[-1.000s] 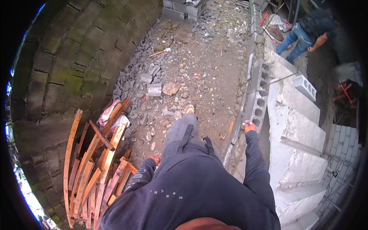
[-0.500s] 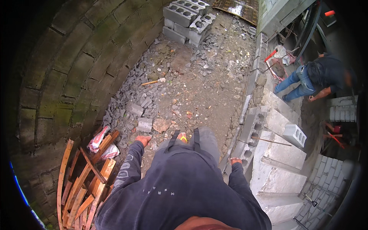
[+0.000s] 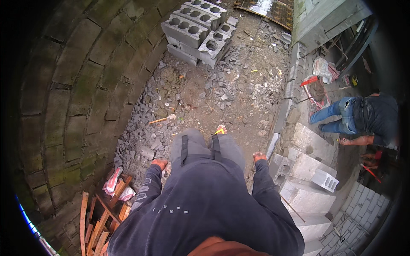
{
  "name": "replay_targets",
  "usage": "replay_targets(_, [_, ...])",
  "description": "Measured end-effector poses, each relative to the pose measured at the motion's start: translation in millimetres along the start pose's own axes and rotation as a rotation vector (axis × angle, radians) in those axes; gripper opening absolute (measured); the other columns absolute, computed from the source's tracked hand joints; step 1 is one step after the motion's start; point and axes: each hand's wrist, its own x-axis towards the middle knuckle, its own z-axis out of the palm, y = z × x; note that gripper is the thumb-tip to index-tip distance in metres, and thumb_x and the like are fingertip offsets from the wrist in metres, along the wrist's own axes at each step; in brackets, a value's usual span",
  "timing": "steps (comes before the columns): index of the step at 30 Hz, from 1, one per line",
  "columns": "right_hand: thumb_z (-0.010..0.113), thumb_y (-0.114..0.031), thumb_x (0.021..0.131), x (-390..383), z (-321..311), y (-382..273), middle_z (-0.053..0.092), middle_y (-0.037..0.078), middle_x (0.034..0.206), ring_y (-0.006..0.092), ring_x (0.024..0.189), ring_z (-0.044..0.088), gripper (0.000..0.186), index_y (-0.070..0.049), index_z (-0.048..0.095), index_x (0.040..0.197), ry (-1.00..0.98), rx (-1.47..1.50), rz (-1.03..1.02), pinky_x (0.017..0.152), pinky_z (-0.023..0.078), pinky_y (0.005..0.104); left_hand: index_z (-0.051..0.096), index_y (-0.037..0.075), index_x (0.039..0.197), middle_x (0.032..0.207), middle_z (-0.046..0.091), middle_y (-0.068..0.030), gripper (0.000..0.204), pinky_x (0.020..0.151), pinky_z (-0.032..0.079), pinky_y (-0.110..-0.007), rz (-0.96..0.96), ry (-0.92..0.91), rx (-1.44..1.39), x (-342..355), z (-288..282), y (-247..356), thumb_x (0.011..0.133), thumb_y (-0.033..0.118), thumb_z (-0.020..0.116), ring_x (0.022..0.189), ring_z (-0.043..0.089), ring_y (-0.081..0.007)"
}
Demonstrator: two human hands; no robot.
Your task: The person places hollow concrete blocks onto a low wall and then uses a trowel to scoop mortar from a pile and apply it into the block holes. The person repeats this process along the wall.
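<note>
My left hand [image 3: 159,164] hangs beside my left leg above grey rubble [image 3: 147,151], fingers slightly bent and apart, holding nothing I can see. My right hand [image 3: 259,156] is out beside my right leg, fingers curled; what is in them, if anything, is too small to make out. It is nearest a hollow grey block [image 3: 280,166] along a concrete edge. Below me are my grey trousers and a sandalled foot [image 3: 220,130] on the dirt path [image 3: 239,106]. Ahead stands a stack of hollow grey blocks [image 3: 183,30].
A mossy block wall [image 3: 72,106] runs along the left, with timber offcuts [image 3: 102,226] lower left. On the right are concrete steps [image 3: 305,192] bearing a loose block [image 3: 324,180], and a person in jeans [image 3: 371,119] bending over. A dark sheet [image 3: 273,13] lies far ahead.
I have advanced along the path: the block stack appears nearer and the timber has slid down the view. My left hand has swung forward; the other person has bent over further.
</note>
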Motion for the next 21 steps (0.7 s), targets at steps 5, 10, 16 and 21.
replay_targets(5, [0.07,-0.018,0.082,197.2,-88.1,-271.1,0.071,0.013,0.1,0.0192,0.084,0.068,0.033,-0.002,0.067,0.112,-0.086,0.804,-0.22,0.078,0.053,0.0324,0.066,0.02,0.115,0.099,0.073,-0.0087,0.034,0.085,0.051,-0.038,-0.026,-0.051,-0.394,43.4,-42.8,-14.7,0.082,0.025,0.066,0.099,0.068,-0.0261])
replay_targets(10, [0.067,-0.006,0.084,312.0,-61.0,-445.8,0.07,0.014,0.104,0.0192,0.086,0.069,0.031,0.002,0.062,0.114,-0.183,0.439,-0.173,0.075,0.057,0.0288,0.07,0.01,0.107,0.093,0.073,-0.0102,0.034,0.078,0.052,-0.034,-0.45,0.065,-0.774,121.1,-179.3,-25.0,0.083,0.035,0.07,0.083,0.069,-0.0204])
replay_targets(16, [0.078,-0.014,0.077,478.2,45.9,-571.6,0.067,0.018,0.112,0.0234,0.1,0.065,0.05,-0.001,0.058,0.12,-0.015,0.605,0.013,0.084,0.052,0.0347,0.069,0.006,0.094,0.084,0.069,-0.0022,0.013,0.073,0.048,-0.029,-0.195,0.421,-0.742,327.0,-435.8,-72.6,0.086,0.017,0.066,0.078,0.061,-0.0123])
replay_targets(21, [0.083,-0.025,0.072,592.2,104.0,-617.3,0.057,0.024,0.131,0.0321,0.118,0.058,0.084,-0.002,0.04,0.141,0.086,0.618,0.252,0.098,0.047,0.0378,0.061,0.003,0.12,0.112,0.067,-0.0116,0.036,0.093,0.047,-0.032,-0.009,0.631,-0.787,481.6,-671.8,-82.8,0.088,0.019,0.066,0.105,0.063,-0.0187])
